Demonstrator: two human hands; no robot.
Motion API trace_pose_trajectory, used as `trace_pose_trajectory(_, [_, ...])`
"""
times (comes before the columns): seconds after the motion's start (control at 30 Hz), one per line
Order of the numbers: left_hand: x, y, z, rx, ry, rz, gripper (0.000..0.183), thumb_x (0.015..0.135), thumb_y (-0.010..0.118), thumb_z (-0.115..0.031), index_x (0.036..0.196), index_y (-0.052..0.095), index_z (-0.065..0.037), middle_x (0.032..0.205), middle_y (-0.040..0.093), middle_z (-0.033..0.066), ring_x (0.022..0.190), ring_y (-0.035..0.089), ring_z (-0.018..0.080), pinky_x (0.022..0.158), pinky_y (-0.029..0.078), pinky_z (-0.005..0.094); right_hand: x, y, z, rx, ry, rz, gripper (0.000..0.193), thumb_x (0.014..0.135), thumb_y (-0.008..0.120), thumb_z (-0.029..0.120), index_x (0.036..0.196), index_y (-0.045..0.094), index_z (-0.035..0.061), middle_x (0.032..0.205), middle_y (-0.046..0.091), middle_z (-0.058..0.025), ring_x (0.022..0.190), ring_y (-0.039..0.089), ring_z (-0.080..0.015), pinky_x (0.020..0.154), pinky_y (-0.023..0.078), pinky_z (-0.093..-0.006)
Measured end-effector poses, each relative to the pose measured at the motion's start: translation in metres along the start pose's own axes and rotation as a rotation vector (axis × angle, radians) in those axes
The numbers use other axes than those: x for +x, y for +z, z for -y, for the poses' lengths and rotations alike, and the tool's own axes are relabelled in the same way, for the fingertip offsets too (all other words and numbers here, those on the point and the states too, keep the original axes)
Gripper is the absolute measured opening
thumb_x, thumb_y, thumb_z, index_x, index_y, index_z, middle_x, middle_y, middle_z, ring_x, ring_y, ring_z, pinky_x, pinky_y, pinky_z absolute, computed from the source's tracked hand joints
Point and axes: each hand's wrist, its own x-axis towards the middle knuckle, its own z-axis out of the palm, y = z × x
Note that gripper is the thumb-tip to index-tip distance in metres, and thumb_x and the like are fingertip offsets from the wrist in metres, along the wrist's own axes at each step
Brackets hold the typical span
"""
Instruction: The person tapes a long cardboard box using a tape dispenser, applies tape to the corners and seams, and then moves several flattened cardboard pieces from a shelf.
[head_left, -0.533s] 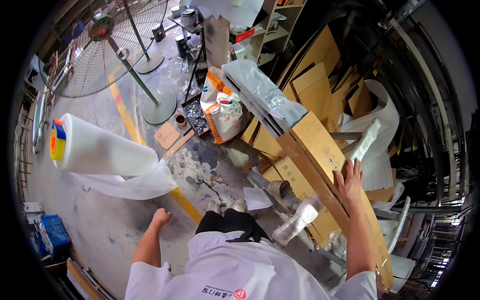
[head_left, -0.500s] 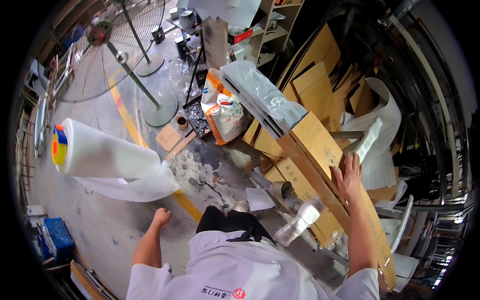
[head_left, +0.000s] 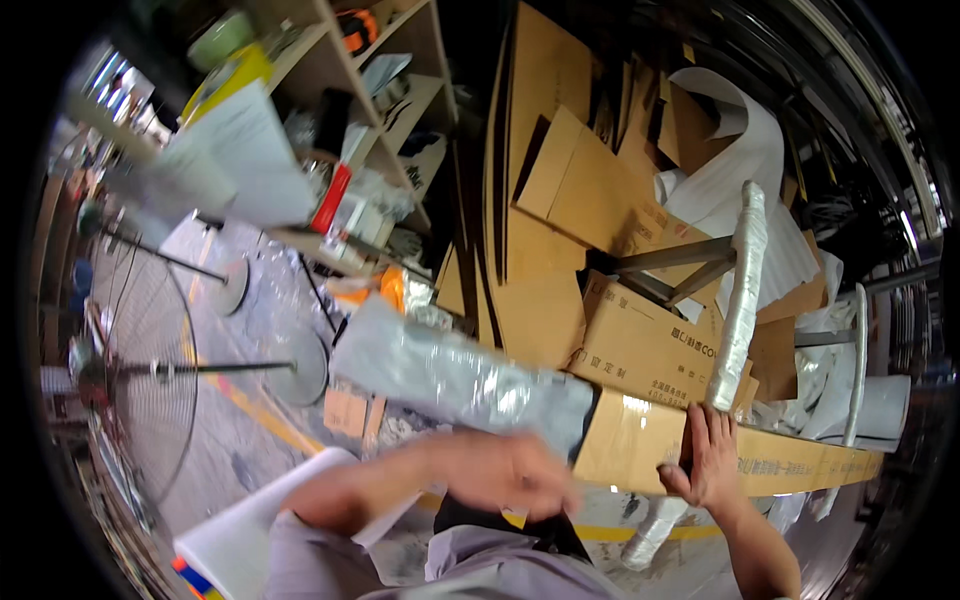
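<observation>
A long flat cardboard package (head_left: 640, 440) lies across the view, its left end wrapped in clear plastic film (head_left: 450, 375). My right hand (head_left: 705, 455) grips the cardboard part, fingers curled over its top edge and thumb on the near face. My left hand (head_left: 510, 470) is blurred by motion and hovers just in front of the package, below where the plastic wrap meets the cardboard. Whether it touches the package I cannot tell. Nothing is seen in it.
Flattened cardboard sheets (head_left: 560, 180) and a printed carton (head_left: 650, 345) stack behind the package. A film-wrapped pole (head_left: 745, 290) stands upright at right. A cluttered shelf (head_left: 400, 100) is at upper left, a pedestal fan (head_left: 130, 370) at left, a white foam roll (head_left: 260, 520) at lower left.
The view has swung up and right. My left arm rose from my side and swept across toward the package. My right hand stays on the cardboard, its fingers now hooked over the edge.
</observation>
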Motion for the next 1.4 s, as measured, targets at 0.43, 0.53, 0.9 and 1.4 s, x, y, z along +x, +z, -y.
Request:
trace_pose_trajectory(0.43, [0.026,-0.422,0.292,0.536,-0.77,-1.576,0.042,0.092,0.061,-0.04,0.091,0.061,0.002,0.084,0.062,0.0182,0.079,0.059,0.0352,0.078,0.047,0.0464,0.028,0.001,-0.014,0.107,0.019,-0.026,0.078,0.089,0.057,0.068,0.125,0.054,-0.0011,0.115,0.059,-0.0261,0.101,0.059,-0.0426,0.092,0.043,-0.0565])
trace_pose_trajectory(0.53, [0.048,-0.443,0.313,0.656,-0.878,-1.611,0.068,0.09,0.06,-0.051,0.121,0.058,0.009,0.124,0.06,0.0369,0.117,0.057,0.0494,0.103,0.046,0.051,0.019,0.006,-0.02,0.151,0.035,-0.022,0.084,0.092,0.051,0.071,0.137,0.048,0.0006,0.122,0.058,-0.028,0.107,0.058,-0.0465,0.096,0.041,-0.0622])
trace_pose_trajectory(0.9, [0.045,-0.433,0.37,0.193,-0.546,-1.581,0.037,0.093,0.064,-0.035,0.1,0.072,0.0,0.088,0.073,0.0107,0.081,0.066,0.023,0.077,0.051,0.0387,0.01,0.007,-0.019,0.167,0.068,-0.026,0.079,0.093,0.049,0.07,0.139,0.05,0.0059,0.121,0.061,-0.0241,0.106,0.061,-0.0429,0.093,0.045,-0.0587])
trace_pose_trajectory(1.4, [0.277,-0.349,0.314,0.691,-0.491,-1.3,0.045,0.085,0.059,-0.009,0.122,0.056,0.016,0.109,0.065,0.0334,0.103,0.065,0.0459,0.09,0.054,0.0469,0.019,0.009,-0.014,0.159,0.082,-0.053,0.079,0.093,0.048,0.072,0.132,0.057,0.0037,0.118,0.061,-0.0246,0.105,0.061,-0.0435,0.094,0.045,-0.0588])
